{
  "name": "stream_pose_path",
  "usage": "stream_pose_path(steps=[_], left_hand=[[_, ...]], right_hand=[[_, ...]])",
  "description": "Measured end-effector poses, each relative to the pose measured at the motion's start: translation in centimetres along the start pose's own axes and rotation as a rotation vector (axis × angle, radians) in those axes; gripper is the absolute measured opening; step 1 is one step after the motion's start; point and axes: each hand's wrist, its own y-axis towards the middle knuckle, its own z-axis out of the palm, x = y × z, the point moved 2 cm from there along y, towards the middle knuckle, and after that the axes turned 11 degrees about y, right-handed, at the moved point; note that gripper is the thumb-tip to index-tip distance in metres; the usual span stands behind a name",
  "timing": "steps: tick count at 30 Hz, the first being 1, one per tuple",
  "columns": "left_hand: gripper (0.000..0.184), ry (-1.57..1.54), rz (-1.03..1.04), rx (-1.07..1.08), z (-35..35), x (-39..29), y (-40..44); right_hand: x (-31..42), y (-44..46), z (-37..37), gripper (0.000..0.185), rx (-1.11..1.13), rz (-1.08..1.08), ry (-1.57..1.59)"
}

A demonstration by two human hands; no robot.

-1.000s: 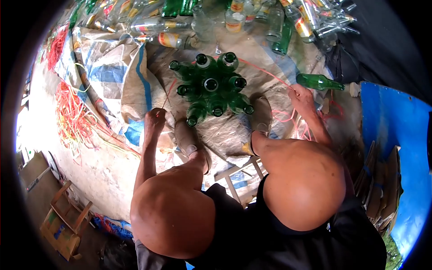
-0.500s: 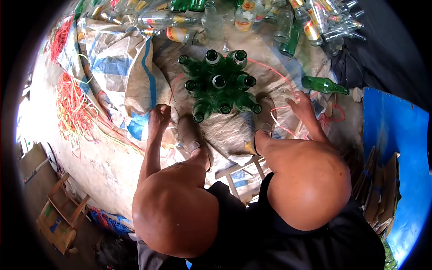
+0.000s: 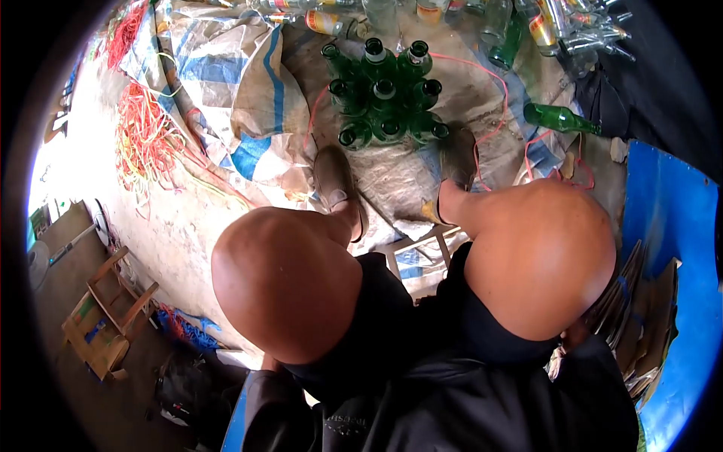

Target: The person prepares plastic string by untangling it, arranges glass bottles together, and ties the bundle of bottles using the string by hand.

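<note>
Several green glass bottles stand upright in a tight cluster on the sacking, just beyond my shoes. Pink plastic string lies loose around the cluster, on its left, far and right sides. My left hand is mostly hidden beside my left thigh; only a patch of skin shows. By the outer side of my right thigh, a bit of my right hand shows near the stacked cardboard. The fingers of both hands are hidden, so what they hold does not show.
One green bottle lies on its side at right. Clear labelled bottles are heaped at the far side. Pink string bundles lie left on woven sacking. Flattened cardboard leans by a blue panel; a wooden stool lies lower left.
Both hands have drawn back from the string beside the bottles to my thighs. The string on the right has been let go. The view has shifted, so the bottles appear higher.
</note>
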Motion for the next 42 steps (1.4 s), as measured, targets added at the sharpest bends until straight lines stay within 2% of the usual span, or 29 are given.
stream_pose_path(steps=[7, 12, 19, 23, 27, 30, 35, 39, 42], left_hand=[[0.026, 0.038, -0.127, 0.038, 1.6, 1.7, -5.4], [0.026, 0.106, -0.121, 0.032, 2.7, 0.3, -5.1], [0.026, 0.231, -0.096, 0.066, 6.0, -2.0, 4.2], [0.026, 0.284, -0.108, 0.116, 9.8, -2.4, 11.7], [0.026, 0.313, -0.134, 0.144, 12.0, -2.1, 16.1], [0.027, 0.309, -0.148, 0.151, 12.2, -1.5, 16.5], [0.027, 0.26, -0.13, 0.133, 11.7, -0.5, 14.6], [0.027, 0.189, -0.086, 0.107, 9.9, 0.2, 10.4], [0.027, 0.128, -0.09, 0.1, 7.4, 1.5, 4.7]], right_hand=[[-4.0, -1.2, 1.3, 0.054, 0.095, -0.108, 0.211], [-8.3, -1.7, 4.3, 0.055, 0.393, -0.286, 0.544], [-12.7, 0.9, 9.6, 0.056, 0.823, -0.318, 0.819], [-13.5, 3.3, 12.9, 0.057, 0.879, -0.161, 0.86], [-11.7, 3.9, 19.0, 0.058, 0.768, 0.018, 0.882], [-9.5, 2.9, 26.1, 0.059, 0.606, 0.13, 0.895], [-5.0, 2.6, 36.1, 0.06, 0.371, 0.195, 0.861], [-3.3, 2.5, 37.2, 0.061, 0.217, 0.179, 0.814], [-3.5, 0.7, 32.3, 0.061, 0.109, 0.151, 0.733]])
